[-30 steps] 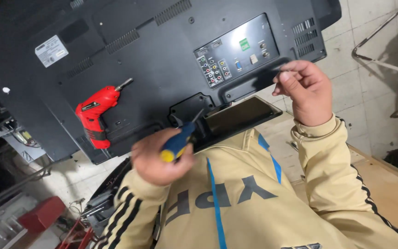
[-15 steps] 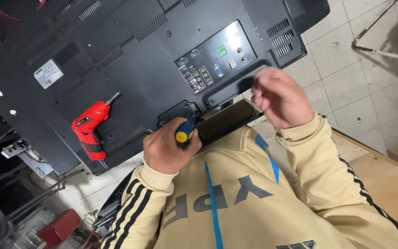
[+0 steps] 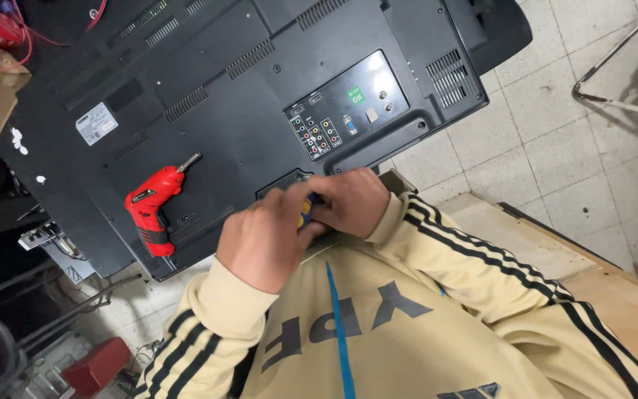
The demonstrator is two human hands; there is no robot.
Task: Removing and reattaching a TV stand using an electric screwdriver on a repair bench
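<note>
The head view looks down on a black TV (image 3: 260,96) lying back-up, its port panel (image 3: 345,118) toward the far right. Both hands meet at the TV's near edge, just below that panel. The left hand (image 3: 263,240) has its grip closed around a screwdriver (image 3: 306,210), of which only a bit of yellow and blue handle shows between the hands. The right hand (image 3: 352,201) closes over the same spot, touching the handle; whether it grips it I cannot tell. A red drill (image 3: 153,207) lies on the TV's back to the left, untouched. The step in hand looks like working a screw near the edge; it calls for keeping the tip seated and upright while turning.
</note>
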